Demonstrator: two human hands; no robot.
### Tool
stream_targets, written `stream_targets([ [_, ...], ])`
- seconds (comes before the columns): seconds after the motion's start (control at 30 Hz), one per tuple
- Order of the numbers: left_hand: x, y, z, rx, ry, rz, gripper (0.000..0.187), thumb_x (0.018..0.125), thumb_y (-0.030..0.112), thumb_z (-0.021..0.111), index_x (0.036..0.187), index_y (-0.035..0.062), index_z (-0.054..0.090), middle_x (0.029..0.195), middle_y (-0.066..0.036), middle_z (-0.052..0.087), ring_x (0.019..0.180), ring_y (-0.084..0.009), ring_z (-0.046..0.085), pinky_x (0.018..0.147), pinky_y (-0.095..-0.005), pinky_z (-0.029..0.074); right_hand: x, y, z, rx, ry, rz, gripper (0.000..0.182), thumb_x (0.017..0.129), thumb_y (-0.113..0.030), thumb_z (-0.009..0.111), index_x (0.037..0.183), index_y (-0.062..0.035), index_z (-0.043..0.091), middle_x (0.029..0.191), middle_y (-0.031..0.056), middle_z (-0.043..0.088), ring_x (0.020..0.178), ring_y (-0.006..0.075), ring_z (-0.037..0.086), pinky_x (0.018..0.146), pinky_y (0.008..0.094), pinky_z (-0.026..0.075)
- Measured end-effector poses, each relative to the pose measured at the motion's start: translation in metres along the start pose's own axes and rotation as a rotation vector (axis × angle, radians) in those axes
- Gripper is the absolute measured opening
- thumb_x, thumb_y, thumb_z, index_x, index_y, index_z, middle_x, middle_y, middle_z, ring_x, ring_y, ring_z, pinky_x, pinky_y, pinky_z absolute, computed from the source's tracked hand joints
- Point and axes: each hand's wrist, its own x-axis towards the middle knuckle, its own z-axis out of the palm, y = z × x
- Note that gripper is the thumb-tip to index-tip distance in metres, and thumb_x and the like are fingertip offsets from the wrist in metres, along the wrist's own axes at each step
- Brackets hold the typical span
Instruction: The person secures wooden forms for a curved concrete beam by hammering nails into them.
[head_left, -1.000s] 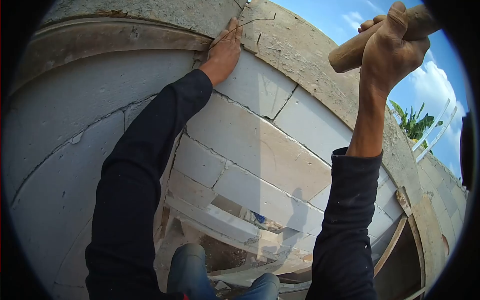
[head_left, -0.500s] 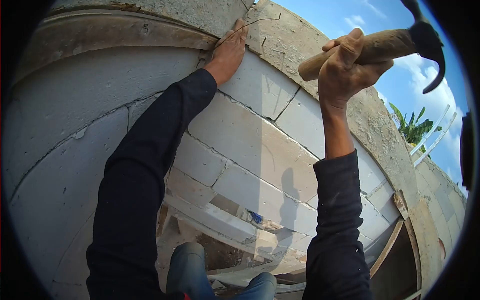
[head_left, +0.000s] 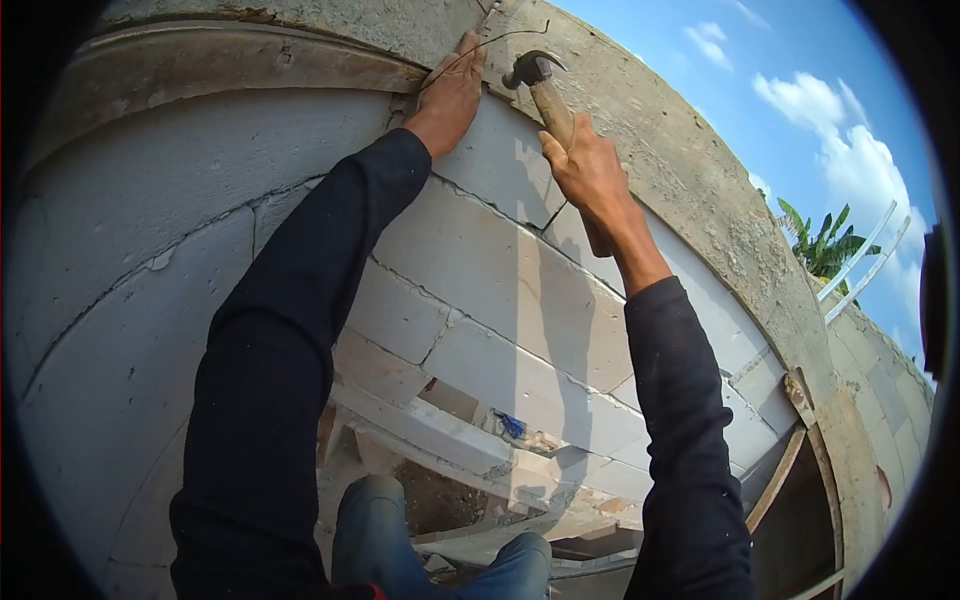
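My right hand is wrapped round the wooden handle of a claw hammer. The hammer's dark head lies close against the edge of the concrete beam, just right of my left hand. High on the wall, my left hand presses with fingers extended at the end of a wooden board. A thin bent wire passes by its fingers and sticks out to the right. Whether the left fingers pin something small is not visible.
Below the beam runs a wall of pale blocks. A framed opening is at the lower right. Rubble and a blue item lie low down near my knees. Leaves and white poles stand beyond the wall.
The hammer has swung down and left from the upper right, its head now at the beam beside my left hand. My left hand has hardly moved.
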Motion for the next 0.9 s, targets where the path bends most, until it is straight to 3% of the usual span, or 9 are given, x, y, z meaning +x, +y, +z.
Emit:
stream_targets([
  [0.2,0.008,-0.005,0.016,0.027,0.056,-0.054,0.060,0.091,0.010,0.036,0.144,-0.0106,0.017,0.153,-0.025,0.015,0.144,-0.0280,0.015,0.112,-0.0282,0.023,-0.015,-0.054,-0.090,0.720,0.928,-0.456,0.039,0.096,-0.039,0.051,0.094,-0.0018,0.038,0.065,0.0117,0.058,0.054,0.0183,0.061,0.051,0.0272,0.054],
  [0.23,0.009,-0.004,0.019,0.021,0.051,-0.048,0.060,0.091,0.010,0.036,0.144,-0.0106,0.017,0.153,-0.025,0.015,0.144,-0.0280,0.015,0.112,-0.0282,0.023,0.002,-0.044,-0.087,0.743,1.078,-0.722,0.039,0.096,-0.039,0.052,0.091,-0.0026,0.037,0.065,0.0098,0.058,0.054,0.0175,0.060,0.052,0.0282,0.053],
  [0.3,0.008,-0.006,0.023,-0.039,0.125,-0.045,0.061,0.091,0.010,0.036,0.144,-0.0115,0.016,0.153,-0.026,0.015,0.144,-0.0293,0.015,0.112,-0.0284,0.023,0.000,-0.045,-0.049,0.796,1.127,-0.593,0.036,0.096,-0.037,0.051,0.097,-0.0040,0.036,0.071,0.0126,0.060,0.059,0.0198,0.063,0.054,0.0313,0.055],
  [0.37,-0.002,-0.014,-0.001,-0.008,0.020,0.027,0.060,0.091,0.010,0.036,0.144,-0.0119,0.016,0.152,-0.026,0.016,0.144,-0.0297,0.015,0.112,-0.0287,0.023,-0.005,-0.016,-0.009,-0.239,0.078,-0.010,0.046,0.091,-0.041,0.057,0.105,0.0009,0.045,0.075,0.0265,0.064,0.076,0.0416,0.067,0.071,0.0505,0.053],
  [0.47,0.008,-0.018,0.010,0.034,0.032,0.015,0.060,0.091,0.009,0.036,0.143,-0.0125,0.016,0.152,-0.026,0.017,0.144,-0.0301,0.014,0.113,-0.0293,0.022,0.002,-0.043,-0.050,0.102,0.272,-0.019,0.048,0.091,-0.045,0.056,0.101,0.0011,0.050,0.078,0.0231,0.065,0.074,0.0352,0.067,0.068,0.0440,0.052],
  [0.67,0.007,-0.011,0.011,-0.031,0.077,-0.021,0.061,0.090,0.009,0.037,0.143,-0.0130,0.017,0.152,-0.025,0.018,0.144,-0.0302,0.015,0.113,-0.0293,0.022,0.008,-0.066,-0.081,0.729,1.205,-0.730,0.039,0.095,-0.036,0.056,0.090,-0.0003,0.040,0.058,0.0104,0.059,0.050,0.0172,0.061,0.050,0.0264,0.052],
  [0.7,0.004,-0.011,0.008,-0.071,0.065,-0.009,0.061,0.090,0.009,0.037,0.143,-0.0128,0.017,0.152,-0.025,0.018,0.144,-0.0301,0.015,0.113,-0.0291,0.023,0.011,-0.033,-0.045,0.481,1.027,-0.578,0.037,0.094,-0.034,0.056,0.093,-0.0007,0.040,0.066,0.0166,0.063,0.054,0.0262,0.064,0.051,0.0349,0.053],
  [0.77,-0.003,-0.011,-0.007,-0.015,-0.016,0.040,0.061,0.090,0.009,0.037,0.143,-0.0126,0.017,0.152,-0.025,0.018,0.144,-0.0300,0.015,0.113,-0.0289,0.023,-0.002,-0.010,-0.011,-0.257,0.035,-0.006,0.046,0.092,-0.040,0.053,0.107,0.0027,0.047,0.080,0.0302,0.064,0.077,0.0461,0.065,0.072,0.0521,0.052],
  [0.9,-0.001,-0.015,0.000,0.047,0.016,0.038,0.061,0.089,0.008,0.038,0.143,-0.0121,0.018,0.152,-0.026,0.018,0.144,-0.0303,0.015,0.113,-0.0290,0.023,-0.013,-0.031,-0.047,0.065,0.418,-0.088,0.046,0.091,-0.042,0.058,0.102,0.0016,0.048,0.073,0.0219,0.063,0.065,0.0345,0.066,0.064,0.0454,0.054],
])
